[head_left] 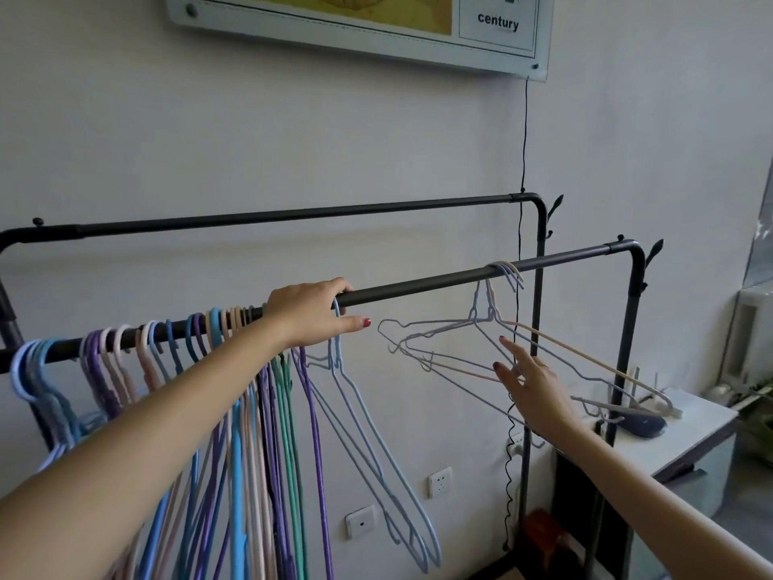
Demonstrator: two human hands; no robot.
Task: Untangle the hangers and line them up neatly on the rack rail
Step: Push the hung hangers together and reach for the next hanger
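Pulling with my flat right hand (531, 380) could drop the tangled hangers (493, 328); my left hand (311, 313) grips the rail (418, 286).

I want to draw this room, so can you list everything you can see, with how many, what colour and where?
front rail: one, dark grey, near
back rail: one, black, by wall
bunched hangers: many, blue, purple, pink, green, left on front rail
light blue hanger: one, under left hand
tangled hangers: about three, grey-blue and pink, right on front rail
wall sockets: two, white, low
poster: one, yellow and white, top
cable: one, black, hanging
left hand: on front rail
right hand: fingers open at tangled hangers
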